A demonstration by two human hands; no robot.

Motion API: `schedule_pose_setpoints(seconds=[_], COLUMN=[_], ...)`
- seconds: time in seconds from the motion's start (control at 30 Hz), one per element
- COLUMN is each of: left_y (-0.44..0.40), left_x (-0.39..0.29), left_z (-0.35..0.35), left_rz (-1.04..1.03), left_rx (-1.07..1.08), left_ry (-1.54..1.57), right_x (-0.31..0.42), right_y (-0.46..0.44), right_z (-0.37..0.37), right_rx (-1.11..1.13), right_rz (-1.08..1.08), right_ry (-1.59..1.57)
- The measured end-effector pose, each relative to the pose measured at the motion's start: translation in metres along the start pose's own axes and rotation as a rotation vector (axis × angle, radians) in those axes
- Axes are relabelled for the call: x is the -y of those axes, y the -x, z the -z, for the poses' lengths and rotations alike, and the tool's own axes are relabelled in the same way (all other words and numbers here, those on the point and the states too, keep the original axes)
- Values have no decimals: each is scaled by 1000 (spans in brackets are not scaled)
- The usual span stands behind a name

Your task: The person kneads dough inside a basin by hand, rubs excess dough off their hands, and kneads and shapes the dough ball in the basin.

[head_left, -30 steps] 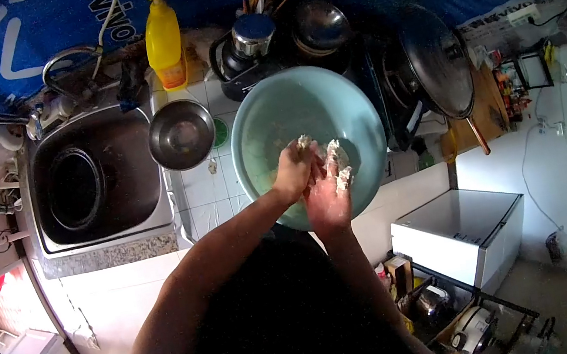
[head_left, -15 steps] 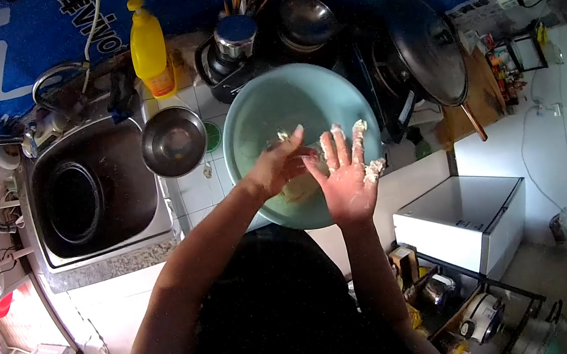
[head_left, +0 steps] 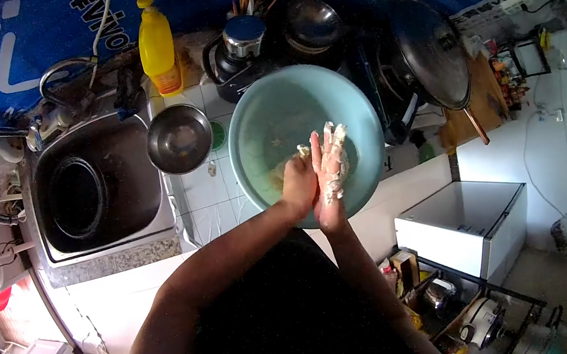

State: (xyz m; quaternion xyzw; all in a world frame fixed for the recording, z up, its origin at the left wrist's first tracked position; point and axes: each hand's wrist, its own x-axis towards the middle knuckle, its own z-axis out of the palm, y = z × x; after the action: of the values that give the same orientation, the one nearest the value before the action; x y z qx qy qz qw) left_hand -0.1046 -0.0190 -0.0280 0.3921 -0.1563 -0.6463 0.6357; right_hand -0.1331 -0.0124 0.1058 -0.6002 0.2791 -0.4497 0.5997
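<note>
Tiled table [head_left: 199, 200], pale green basin [head_left: 353, 109] upon it. Left hand [head_left: 297, 188]: fingers curled beside the right palm; grasp cannot be told. Right hand [head_left: 326, 188]: fingers extended forward, ungrasping; pasty dough [head_left: 340, 133] clings lengthwise, nearer this hand, above basin.

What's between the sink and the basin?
A metal bowl and a green disc, with a small scrap nearby, lie on the white tiles between the sink and the basin in the head view. A yellow bottle stands farther back.

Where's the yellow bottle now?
The yellow bottle stands left of center in the head view, at the back of the counter, behind the steel bowl.
</note>
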Motion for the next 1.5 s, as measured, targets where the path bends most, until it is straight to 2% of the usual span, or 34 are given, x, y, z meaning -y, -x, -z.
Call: schedule_pose_setpoints(seconds=[0.03, 0.07, 0.13, 0.2, 0.23, 0.27, 0.37, 0.4, 0.47, 0.53, 0.6, 0.67, 0.77, 0.83, 0.87, 0.9, 0.93, 0.97, 1.03, 1.13, 1.23, 1.3, 1.33, 1.4, 1.43, 1.5], left_y=[-3, -6, -10, -6, 3, 5, 11, 13, 19, 28, 34, 33, 34, 34, 33, 33, 31, 28, 24, 25, 26, 22, 22, 26, 25, 21], left_x=[-3, -10, -33, -60, -82, -90, -111, -116, -122, -125, -122, -118, -108, -100, -105, -113, -119, -116, -115, -125, -130, -130, -130, -142, -140, -132], left_z=[1, 0, -3, -11, -18, -17, -15, -15, -17, -28, -34, -31, -31, -28, -26, -21, -19, -16, -9, -4, -2, 1, 1, -6, -4, 1], left_rz=[-1, 97, 293, 487, 382, 382, 357, 358, 424, 442, 345, 396, 367, 216, 218, 110, 2, -117, -104, -135, -43, 17, 18, 125, 125, 103], left_rx=[1, -21, -65, -104, -104, -101, 318, 319, 507, 487, 368, 371, 349, 343, 343, 320, 293, 292, 293, 333, 320, 375, 377, 394, 392, 470], left_ry=[1, 65, 193, 321, 358, 358, 471, 467, 726, 676, 520, 568, 609, 435, 435, 117, -202, -263, -260, -346, -399, -521, -520, -349, -349, -234], right_x=[1, 2, 6, 12, 23, 27, 29, 23, 17, 16, 18, 21, 15, 14, 13, 10, 10, 12, 12, 12, 12, 15, 17, 20, 18, 16], right_y=[-3, -5, -6, -3, -5, -5, -2, -2, -1, -1, -2, -2, 2, 4, 5, 7, 8, 7, 8, 9, 7, 5, 4, 1, 0, -1], right_z=[4, 8, 17, 26, 27, 33, 45, 47, 50, 46, 38, 32, 34, 33, 32, 33, 33, 33, 33, 36, 40, 42, 42, 40, 42, 50], right_rx=[-55, -111, -107, -189, -235, -236, -178, -179, -176, -193, -205, -288, -241, -227, -215, -246, -249, -304, -358, -278, -200, -160, -162, -169, -167, -10], right_rz=[-103, -206, -103, -119, -166, -163, -260, -257, -179, -152, -127, -185, -184, -208, -231, -269, -270, -293, -316, -356, -333, -338, -337, -380, -382, -466], right_ry=[0, -1, -100, -602, -567, -565, -746, -749, -994, -1081, -1169, -1301, -1467, -1485, -1502, -1579, -1579, -1475, -1370, -1323, -1222, -972, -970, -621, -622, -341])
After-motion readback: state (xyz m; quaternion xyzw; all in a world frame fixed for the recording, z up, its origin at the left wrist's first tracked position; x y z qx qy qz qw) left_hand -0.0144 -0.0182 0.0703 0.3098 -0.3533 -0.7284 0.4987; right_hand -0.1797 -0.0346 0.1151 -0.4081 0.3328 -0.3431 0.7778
